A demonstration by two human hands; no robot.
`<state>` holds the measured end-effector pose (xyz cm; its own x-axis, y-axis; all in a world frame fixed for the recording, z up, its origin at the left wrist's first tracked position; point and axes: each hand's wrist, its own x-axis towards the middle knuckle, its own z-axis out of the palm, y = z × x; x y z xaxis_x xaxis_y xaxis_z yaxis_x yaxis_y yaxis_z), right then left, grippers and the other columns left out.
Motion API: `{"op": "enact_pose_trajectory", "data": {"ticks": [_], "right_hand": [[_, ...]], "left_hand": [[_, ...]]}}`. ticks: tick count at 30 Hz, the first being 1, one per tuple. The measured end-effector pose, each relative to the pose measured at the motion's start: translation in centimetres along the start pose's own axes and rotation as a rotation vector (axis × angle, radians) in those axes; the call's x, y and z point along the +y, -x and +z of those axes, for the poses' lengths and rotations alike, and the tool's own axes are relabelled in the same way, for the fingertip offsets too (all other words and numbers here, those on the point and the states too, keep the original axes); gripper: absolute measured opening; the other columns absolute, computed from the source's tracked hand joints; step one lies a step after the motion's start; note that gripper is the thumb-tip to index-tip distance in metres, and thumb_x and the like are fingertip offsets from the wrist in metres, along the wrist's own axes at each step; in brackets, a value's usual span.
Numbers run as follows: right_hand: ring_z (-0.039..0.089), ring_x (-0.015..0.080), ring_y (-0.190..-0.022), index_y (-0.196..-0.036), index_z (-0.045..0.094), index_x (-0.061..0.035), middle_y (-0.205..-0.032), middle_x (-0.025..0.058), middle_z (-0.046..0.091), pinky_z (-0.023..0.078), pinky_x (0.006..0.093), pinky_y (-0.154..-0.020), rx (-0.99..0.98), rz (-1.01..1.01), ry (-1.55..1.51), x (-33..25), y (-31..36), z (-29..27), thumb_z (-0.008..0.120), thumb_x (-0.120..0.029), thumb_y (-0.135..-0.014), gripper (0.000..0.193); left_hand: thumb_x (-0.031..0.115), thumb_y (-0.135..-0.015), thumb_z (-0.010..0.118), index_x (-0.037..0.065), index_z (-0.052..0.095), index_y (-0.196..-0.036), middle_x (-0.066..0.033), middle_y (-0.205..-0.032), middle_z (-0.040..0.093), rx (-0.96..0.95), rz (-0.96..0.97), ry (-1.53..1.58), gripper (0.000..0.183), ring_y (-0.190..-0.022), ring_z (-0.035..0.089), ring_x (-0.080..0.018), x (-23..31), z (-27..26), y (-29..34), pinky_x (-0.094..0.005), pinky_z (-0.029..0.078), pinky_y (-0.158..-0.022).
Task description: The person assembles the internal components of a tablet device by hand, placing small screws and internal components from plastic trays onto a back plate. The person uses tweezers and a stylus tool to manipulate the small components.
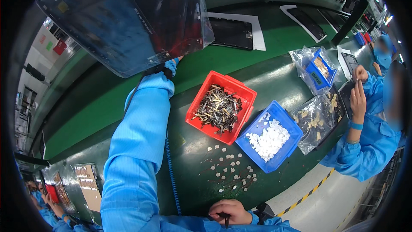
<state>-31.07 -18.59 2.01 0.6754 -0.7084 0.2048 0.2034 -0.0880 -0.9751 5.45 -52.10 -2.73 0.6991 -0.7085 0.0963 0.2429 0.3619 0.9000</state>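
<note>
My left arm reaches far forward to a large dark flat panel in clear film, raised and tilted over the bench. My left hand is at the panel's lower edge; most of its fingers are hidden behind it. My right hand stays low at the front edge, closed on a small black tool whose kind I cannot make out. Between the hands stands a red bin of small dark and brassy strips. Touching it is a blue bin of white bits. Small round pale pieces lie scattered before them.
A coiled blue cord runs beside my left sleeve. More dark panels lie on white sheets on the green bench. At right, a co-worker's hands work near a small blue tray and plastic bags. Cardboard lies at left.
</note>
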Motion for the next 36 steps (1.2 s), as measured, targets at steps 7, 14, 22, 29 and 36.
{"op": "enact_pose_trajectory", "data": {"ticks": [7, 14, 22, 29, 36], "right_hand": [[0.061, 0.0179, -0.065, -0.08, 0.061, -0.0019, -0.079, 0.0092, 0.062, 0.048, 0.0257, -0.053, 0.047, 0.035, 0.086, -0.4, 0.1, 0.4, 0.067, 0.0, -0.072, 0.01], [0.061, 0.0212, -0.067, -0.081, 0.061, -0.0034, -0.078, 0.0085, 0.061, 0.05, 0.0287, -0.057, -0.015, -0.014, 0.188, -0.9, -0.4, 0.6, 0.066, 0.0, -0.071, 0.012], [0.057, 0.0154, -0.061, -0.079, 0.061, -0.0031, -0.077, 0.0074, 0.061, 0.045, 0.0242, -0.05, 0.081, -0.016, 0.294, -0.3, -0.3, 1.5, 0.064, 0.003, -0.069, 0.012], [0.054, 0.0079, -0.06, -0.078, 0.062, -0.0021, -0.081, 0.0067, 0.062, 0.042, 0.0195, -0.05, 0.213, 0.008, 0.27, 0.3, 0.3, 2.1, 0.065, 0.004, -0.07, 0.01], [0.044, 0.0029, -0.052, -0.078, 0.061, -0.0012, -0.079, 0.0037, 0.061, 0.035, 0.0173, -0.047, 0.251, -0.019, 0.265, 1.8, 0.6, 2.2, 0.064, 0.004, -0.071, 0.009]], "left_hand": [[0.025, -0.081, 0.052, 0.003, 0.062, -0.095, -0.0127, -0.085, 0.065, 0.186, -0.025, 0.387, 0.027, -0.079, 0.062, -0.0283, 3.9, -4.0, -2.0, -0.0423, 0.05, -0.069], [0.021, -0.076, 0.064, -0.005, 0.06, -0.086, -0.0147, -0.083, 0.063, 0.777, -0.048, -0.01, 0.029, -0.068, 0.059, -0.0255, 10.8, -7.9, 1.3, -0.0357, 0.048, -0.061], [0.017, -0.081, 0.062, -0.002, 0.06, -0.083, -0.0023, -0.074, 0.057, 0.56, 0.533, 0.107, 0.019, -0.064, 0.048, -0.0114, 22.5, -12.7, 7.2, -0.0296, 0.04, -0.058], [0.01, -0.089, 0.053, 0.001, 0.057, -0.097, -0.0039, -0.09, 0.061, 0.005, 0.739, -0.187, 0.013, -0.08, 0.056, -0.011, 38.5, -19.7, 20.3, -0.0248, 0.042, -0.072], [0.01, -0.086, 0.052, 0.001, 0.047, -0.09, -0.013, -0.08, 0.055, -1.018, 0.203, -0.089, 0.011, -0.069, 0.061, -0.0248, 47.8, -24.9, 28.1, -0.0343, 0.052, -0.058]]}}
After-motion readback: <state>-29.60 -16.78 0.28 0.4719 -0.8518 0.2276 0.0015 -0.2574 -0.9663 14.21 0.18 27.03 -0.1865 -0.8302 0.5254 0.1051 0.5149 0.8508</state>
